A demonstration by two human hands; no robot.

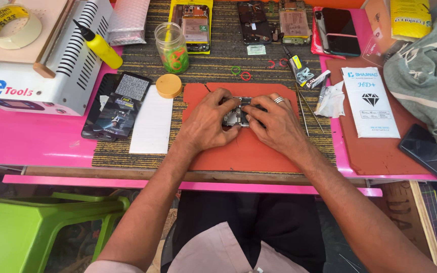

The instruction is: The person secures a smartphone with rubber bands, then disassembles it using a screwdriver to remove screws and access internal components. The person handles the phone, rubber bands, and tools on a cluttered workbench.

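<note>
Opened phone [237,115], circuitry exposed, lies under both hands.

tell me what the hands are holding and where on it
Both hands hold a small opened phone lying on the red mat. The left hand grips its left side, the right hand its right side, fingers across the top.

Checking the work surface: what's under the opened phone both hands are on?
The opened phone lies on an orange-red mat, which sits on a woven striped mat. The left hand and right hand cover most of the phone, hiding its edges.
</note>
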